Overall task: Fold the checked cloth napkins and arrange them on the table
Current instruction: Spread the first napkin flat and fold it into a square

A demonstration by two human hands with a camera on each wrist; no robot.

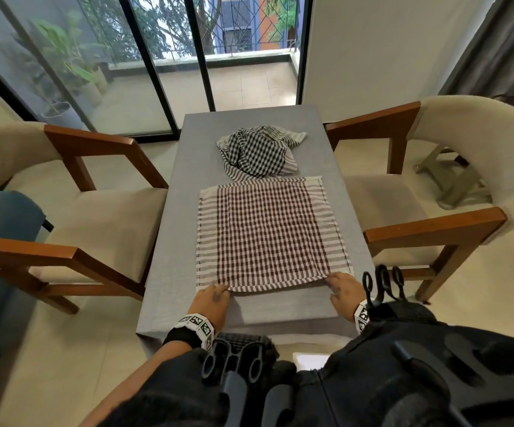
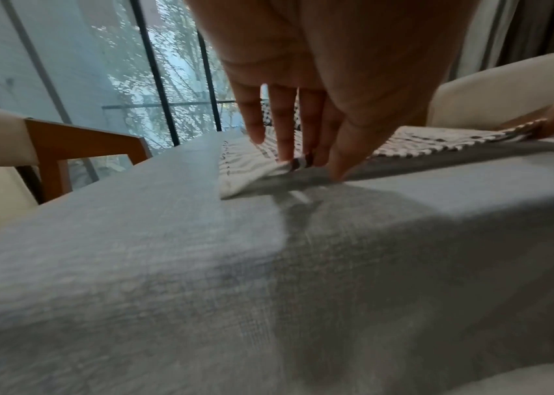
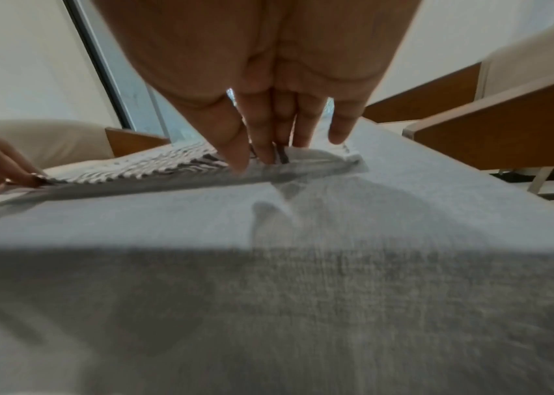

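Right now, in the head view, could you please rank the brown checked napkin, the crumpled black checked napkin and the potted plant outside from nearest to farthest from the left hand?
1. Brown checked napkin: spread flat, its near edge pinched by the left hand.
2. Crumpled black checked napkin: beyond it, at the table's far end.
3. Potted plant: outside the glass, far left.

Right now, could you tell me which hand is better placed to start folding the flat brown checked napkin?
Neither alone: the left hand and right hand each pinch a near corner of the flat brown checked napkin, equally placed to lift together.
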